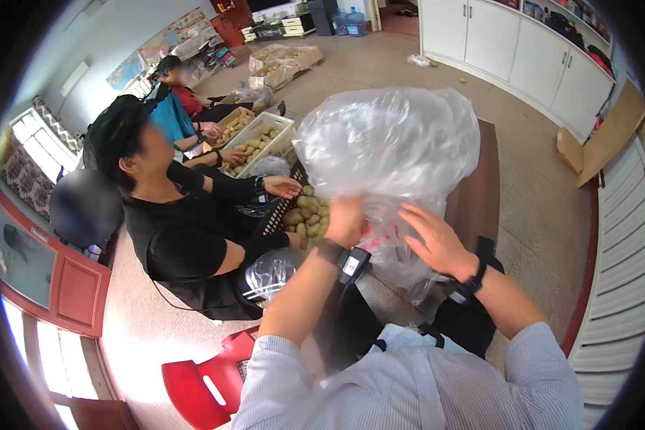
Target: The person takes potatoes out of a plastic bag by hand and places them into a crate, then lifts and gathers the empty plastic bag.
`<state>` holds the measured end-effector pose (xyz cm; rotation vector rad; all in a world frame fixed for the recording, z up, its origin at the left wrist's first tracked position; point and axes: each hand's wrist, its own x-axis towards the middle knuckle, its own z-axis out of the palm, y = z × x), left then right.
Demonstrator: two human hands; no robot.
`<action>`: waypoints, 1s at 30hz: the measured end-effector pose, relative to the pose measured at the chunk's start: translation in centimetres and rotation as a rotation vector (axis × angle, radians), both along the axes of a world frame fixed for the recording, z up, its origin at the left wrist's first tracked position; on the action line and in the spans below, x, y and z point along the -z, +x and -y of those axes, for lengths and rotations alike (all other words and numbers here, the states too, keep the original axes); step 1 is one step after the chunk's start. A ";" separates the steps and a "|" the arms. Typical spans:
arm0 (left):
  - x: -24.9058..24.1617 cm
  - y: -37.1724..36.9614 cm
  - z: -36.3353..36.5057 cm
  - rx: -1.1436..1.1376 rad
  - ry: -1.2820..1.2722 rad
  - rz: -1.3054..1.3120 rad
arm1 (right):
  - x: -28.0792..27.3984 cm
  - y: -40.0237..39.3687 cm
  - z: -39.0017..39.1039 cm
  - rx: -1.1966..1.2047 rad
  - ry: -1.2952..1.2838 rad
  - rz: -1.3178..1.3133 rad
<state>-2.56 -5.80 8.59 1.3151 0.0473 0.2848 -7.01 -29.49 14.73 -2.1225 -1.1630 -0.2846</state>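
Note:
A large clear plastic bag (390,140) puffs up in front of me, its lower part hanging crumpled with some red print. My left hand (346,221) is closed at the bag's left side, gripping the plastic; its fingertips are partly hidden. On the other side, my right hand (437,240) has its fingers spread against or just beside the crumpled plastic; contact is hard to tell. Left of the bag stands a black crate (276,217) of oval, brownish-green produce (308,213), perhaps kiwis or potatoes.
A co-worker in black (186,222) sits close on my left, one hand (283,187) over the crate. Other seated people work beyond, beside a white crate (283,127) of produce. A brown table (480,186) lies behind the bag; a red chair (201,380) stands at lower left.

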 end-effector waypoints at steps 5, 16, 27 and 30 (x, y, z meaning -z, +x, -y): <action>-1.3 2.5 -11.1 -0.336 -0.024 -0.212 | 2.2 -0.2 6.9 0.123 -0.207 -0.066; 1.9 -6.9 -9.2 -0.401 1.255 -0.228 | 6.2 2.7 14.2 0.326 -0.299 -0.376; 0.1 -10.5 -5.3 0.367 1.231 -0.424 | 3.9 4.7 12.7 0.284 -0.306 -0.634; -0.8 -11.2 -5.3 0.405 1.204 -0.555 | 3.2 4.4 12.3 0.294 -0.278 -0.707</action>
